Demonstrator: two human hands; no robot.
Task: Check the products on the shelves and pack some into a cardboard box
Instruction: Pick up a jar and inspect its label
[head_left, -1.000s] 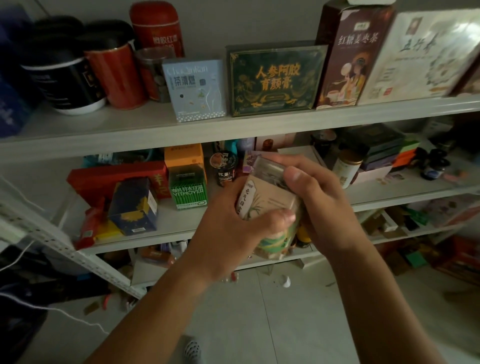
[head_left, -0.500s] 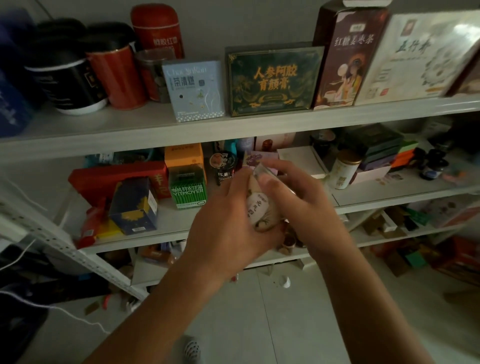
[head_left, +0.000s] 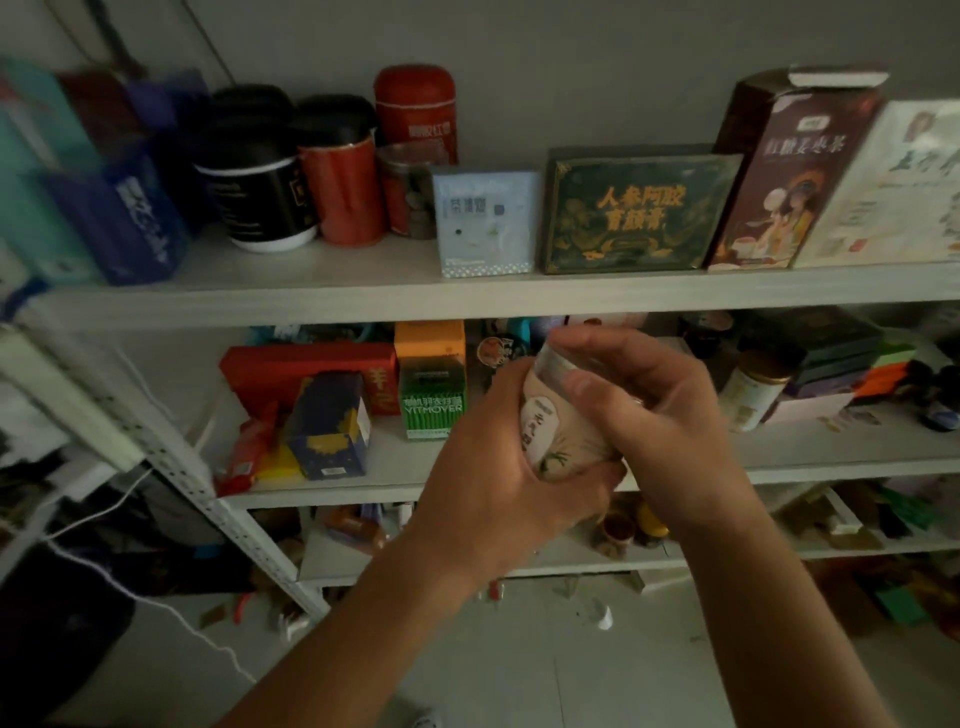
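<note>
1. The shelves (head_left: 363, 291) are filling the view ahead of the person, with three boards showing, all carrying tins, boxes and jars. No cardboard box is showing anywhere.
2. The left hand (head_left: 493, 467) is wrapping the lower body of the jar (head_left: 558, 415) from the left, fingers curled round it.
3. The right hand (head_left: 654, 415) is gripping the same jar from the right, its thumb pressing near the top.
4. The jar is sitting between both hands, in front of the middle shelf (head_left: 831, 452) and clear of it. Its long axis is running roughly upright, with the lid (head_left: 553, 361) tipping slightly towards the shelves.
5. Judgement: checking appears to be under way. With both hands equally placed, either could be carrying the jar away from the shelves, but the box's direction cannot be told.
</note>
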